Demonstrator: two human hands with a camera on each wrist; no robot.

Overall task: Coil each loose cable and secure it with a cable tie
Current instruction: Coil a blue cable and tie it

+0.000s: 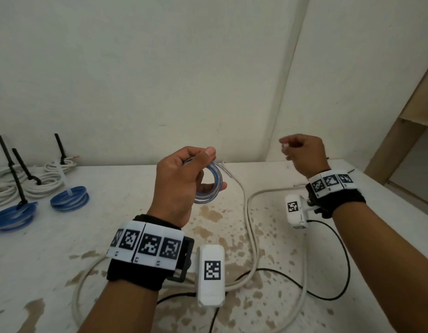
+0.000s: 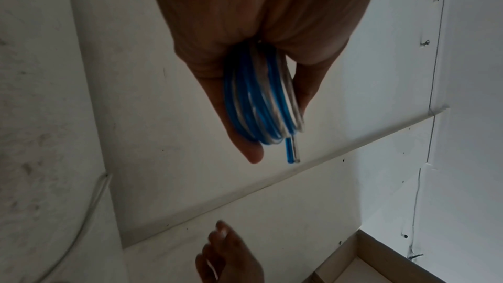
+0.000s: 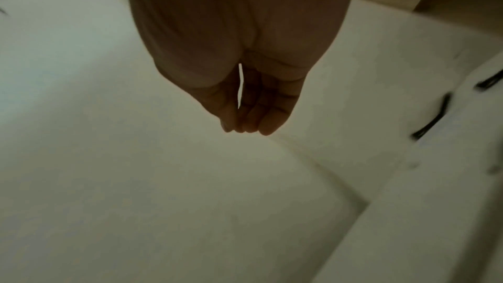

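My left hand [image 1: 184,179] is raised above the table and grips a small coil of blue and clear cable [image 1: 211,186], thumb on top and fingers through the loop. The left wrist view shows the coil [image 2: 261,102] between thumb and fingers, with its cut end sticking out below. To the right, at the same height, my right hand [image 1: 302,150] pinches a thin white cable tie [image 1: 285,145]. In the right wrist view the tie [image 3: 240,85] runs as a white strip across the curled fingers. A wide gap separates the two hands.
A long loose white cable [image 1: 250,212] snakes over the stained white table [image 1: 112,236]. At the far left lie tied blue coils [image 1: 70,199] and white coils [image 1: 59,168] with black ties standing up. A wooden frame [image 1: 400,140] stands at the right.
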